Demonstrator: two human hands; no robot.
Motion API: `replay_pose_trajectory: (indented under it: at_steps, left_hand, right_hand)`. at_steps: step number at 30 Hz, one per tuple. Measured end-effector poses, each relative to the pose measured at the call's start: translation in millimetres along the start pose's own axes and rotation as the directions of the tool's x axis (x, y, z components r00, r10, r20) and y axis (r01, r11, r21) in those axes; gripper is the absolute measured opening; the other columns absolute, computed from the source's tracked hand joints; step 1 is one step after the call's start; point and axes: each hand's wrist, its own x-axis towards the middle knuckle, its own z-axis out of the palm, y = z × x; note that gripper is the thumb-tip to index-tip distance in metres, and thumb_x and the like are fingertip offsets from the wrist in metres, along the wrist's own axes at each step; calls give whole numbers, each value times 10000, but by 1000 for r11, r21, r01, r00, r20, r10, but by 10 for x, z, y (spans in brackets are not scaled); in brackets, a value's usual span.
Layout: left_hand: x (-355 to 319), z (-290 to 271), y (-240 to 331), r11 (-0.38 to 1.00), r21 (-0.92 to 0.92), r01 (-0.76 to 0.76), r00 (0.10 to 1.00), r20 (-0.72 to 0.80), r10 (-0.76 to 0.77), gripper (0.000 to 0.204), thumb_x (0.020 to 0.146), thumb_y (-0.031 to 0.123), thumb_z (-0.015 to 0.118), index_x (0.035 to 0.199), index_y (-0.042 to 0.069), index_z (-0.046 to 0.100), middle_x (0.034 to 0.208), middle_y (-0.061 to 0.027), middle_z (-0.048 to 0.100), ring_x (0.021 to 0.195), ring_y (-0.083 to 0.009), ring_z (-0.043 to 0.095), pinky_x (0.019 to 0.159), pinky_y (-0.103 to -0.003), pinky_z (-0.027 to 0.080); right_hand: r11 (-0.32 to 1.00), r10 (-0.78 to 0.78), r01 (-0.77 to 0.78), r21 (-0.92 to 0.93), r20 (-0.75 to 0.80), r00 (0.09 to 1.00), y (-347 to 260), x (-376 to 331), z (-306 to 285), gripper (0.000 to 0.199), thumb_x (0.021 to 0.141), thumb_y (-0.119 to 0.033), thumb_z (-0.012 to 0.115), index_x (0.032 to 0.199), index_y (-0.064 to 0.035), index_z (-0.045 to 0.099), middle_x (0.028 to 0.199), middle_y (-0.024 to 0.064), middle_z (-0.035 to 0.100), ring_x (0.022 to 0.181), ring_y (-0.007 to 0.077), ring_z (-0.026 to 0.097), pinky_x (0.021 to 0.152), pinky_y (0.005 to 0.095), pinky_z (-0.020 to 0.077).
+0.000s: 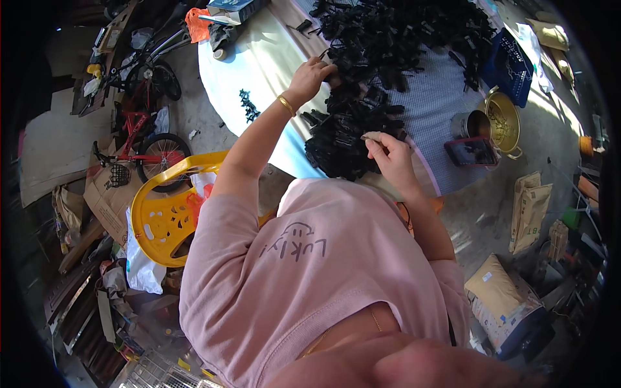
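Observation:
A large heap of small black pieces [388,39], seemingly plastic, covers the far part of the cloth-covered table. A nearer pile of black pieces [343,139] lies between my hands. My left hand [310,83] reaches to the heap's left edge, fingers closed, with a thin dark piece showing at the fingertips. Right of the near pile, my right hand [391,158] is raised in a pinch; what sits between thumb and finger is too small to make out. A little cluster of black pieces [248,106] lies apart on the pale cloth [223,71] to the left.
At the table's right are a phone [471,152], a metal cup [471,123], a gold-coloured pot [508,123] and a blue package [508,68]. A yellow plastic chair [162,226] and a red bicycle [132,129] stand left. Paper sacks [527,213] stand on the right.

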Motion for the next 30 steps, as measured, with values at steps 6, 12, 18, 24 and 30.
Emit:
replay_pose_trajectory:
  at_steps: [6, 12, 18, 24, 30]
  left_hand:
    - [-40, -323, 247, 835, -451, 315, 926, -45, -374, 303, 757, 81, 621, 1048, 18, 562, 854, -81, 612, 845, -198, 574, 752, -290, 451]
    - [-280, -705, 1180, 49, -935, 351, 884, 314, -348, 293, 817, 67, 605, 1080, -18, 507, 952, -47, 572, 848, -101, 555, 761, -233, 465]
    - [-463, -780, 1546, -126, -897, 423, 829, 439, -347, 364, 828, 87, 596, 1159, -17, 484, 1037, -49, 556, 895, -87, 534, 795, -230, 456]
    - [-515, -903, 1671, 273, -915, 296, 944, 236, -232, 562, 767, 18, 628, 1265, -20, 369, 1069, -138, 556, 923, -121, 558, 777, -261, 478]
    - [-544, -858, 1695, -59, -954, 294, 880, 295, -373, 370, 804, 10, 581, 1131, -38, 417, 995, -121, 578, 917, -152, 570, 789, -273, 468]
  right_hand:
    - [996, -92, 92, -8, -118, 989, 83, -61, -102, 178, 809, -87, 611, 958, 10, 611, 707, 17, 601, 593, 51, 519, 496, 191, 400]
    - [955, -281, 254, -152, -193, 940, -318, -3, 5, 235, 719, -32, 694, 935, 11, 612, 755, 42, 622, 596, 72, 537, 494, 183, 415]
    - [938, -345, 344, -42, -214, 914, -249, 68, 0, 209, 723, -64, 709, 886, -3, 594, 755, 16, 606, 628, 53, 534, 551, 184, 437]
    - [958, 56, -30, 285, -82, 995, -90, 115, -45, 249, 740, -151, 716, 864, -4, 557, 665, -2, 565, 591, 61, 537, 510, 186, 431]
    - [853, 144, -174, 491, 99, 985, -122, 4, -134, 165, 849, -177, 588, 917, -28, 567, 719, -7, 555, 535, -5, 407, 447, 144, 297]
